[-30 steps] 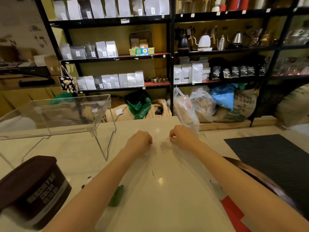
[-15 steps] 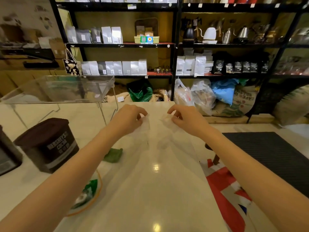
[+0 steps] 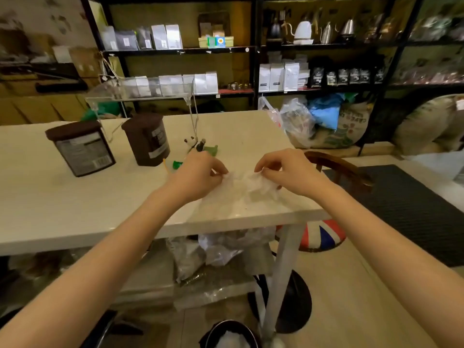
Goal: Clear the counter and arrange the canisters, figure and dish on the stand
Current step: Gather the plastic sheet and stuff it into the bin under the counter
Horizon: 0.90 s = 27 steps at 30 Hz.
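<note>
At your far left, two brown canisters [image 3: 80, 148] [image 3: 146, 139] stand upright on the white counter [image 3: 62, 194], just in front of the clear stand [image 3: 140, 90], whose shelf holds nothing yet. Right of the second canister lies a small panda-like figure [image 3: 194, 144]; the green-and-yellow thing touching your left wrist may be the dish [image 3: 175, 164], though your hand hides most of it.

Your left hand [image 3: 198, 172] has its fingers pinched shut on one end of a thin, crumpled clear plastic sheet [image 3: 241, 189], and your right hand [image 3: 283, 172] is pinched on the other end. You hold it by both ends, probably to gather it into a wad, since it trails over the counter's near edge and would flop if lifted one-handed. It looks like the clearing step comes first.

Further right, a wooden chair with a flag-pattern seat [image 3: 324, 234] stands beside the counter's corner. Behind run dark shelves [image 3: 256, 49] of pouches and kettles, with sacks on the floor.
</note>
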Available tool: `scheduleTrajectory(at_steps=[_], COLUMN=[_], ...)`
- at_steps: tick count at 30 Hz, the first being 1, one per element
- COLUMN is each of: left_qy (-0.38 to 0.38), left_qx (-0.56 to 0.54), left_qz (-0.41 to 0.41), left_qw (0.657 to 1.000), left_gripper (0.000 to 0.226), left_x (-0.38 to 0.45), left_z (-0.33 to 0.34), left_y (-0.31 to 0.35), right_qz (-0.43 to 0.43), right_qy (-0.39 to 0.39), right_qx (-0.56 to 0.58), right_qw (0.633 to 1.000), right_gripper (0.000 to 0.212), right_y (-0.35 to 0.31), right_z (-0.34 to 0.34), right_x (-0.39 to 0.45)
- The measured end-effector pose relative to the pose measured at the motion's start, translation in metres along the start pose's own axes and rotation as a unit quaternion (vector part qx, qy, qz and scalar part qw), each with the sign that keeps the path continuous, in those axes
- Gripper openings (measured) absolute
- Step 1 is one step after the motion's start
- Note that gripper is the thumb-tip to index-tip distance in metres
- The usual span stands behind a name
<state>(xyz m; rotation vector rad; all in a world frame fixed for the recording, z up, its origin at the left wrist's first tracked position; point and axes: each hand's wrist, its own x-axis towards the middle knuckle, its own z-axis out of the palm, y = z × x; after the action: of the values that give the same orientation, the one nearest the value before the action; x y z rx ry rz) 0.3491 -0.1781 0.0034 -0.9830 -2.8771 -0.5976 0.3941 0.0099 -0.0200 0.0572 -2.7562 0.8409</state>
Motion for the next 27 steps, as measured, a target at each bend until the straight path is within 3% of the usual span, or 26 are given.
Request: scheduleTrajectory(at_steps=[5,9,21,27], left_qy=[-0.092,-0.170,-0.201,-0.213], left_qx=[-0.042,-0.038,-0.085,-0.089], left_qz=[-0.006,-0.009,-0.143,-0.202], left_qw=[0.995,0.985,0.965,0.952], left_gripper=[0.033,0.040,0.026,0.021], left_x=[-0.080,-0.126,-0.161,-0.175], left_z=[0.002,0.027,0.183,0.298], left_y=[-0.005,-0.019,-0.077,-0.107], right_qz=[-0.004,0.015,0.173,0.278], right_qy=[-0.029,-0.098,-0.195,-0.247], right_qx=[0.031,0.053,0.071,0.094], right_qw=[0.999,0.994,0.963,0.924], right_gripper=[0.020,0.020,0.026,0.035], right_y=[-0.043,-0.052,0.031,0.098], right_z=[0.024,0.054,0.192,0.295], right_x=[-0.064,-0.104,-0.167,-0.194])
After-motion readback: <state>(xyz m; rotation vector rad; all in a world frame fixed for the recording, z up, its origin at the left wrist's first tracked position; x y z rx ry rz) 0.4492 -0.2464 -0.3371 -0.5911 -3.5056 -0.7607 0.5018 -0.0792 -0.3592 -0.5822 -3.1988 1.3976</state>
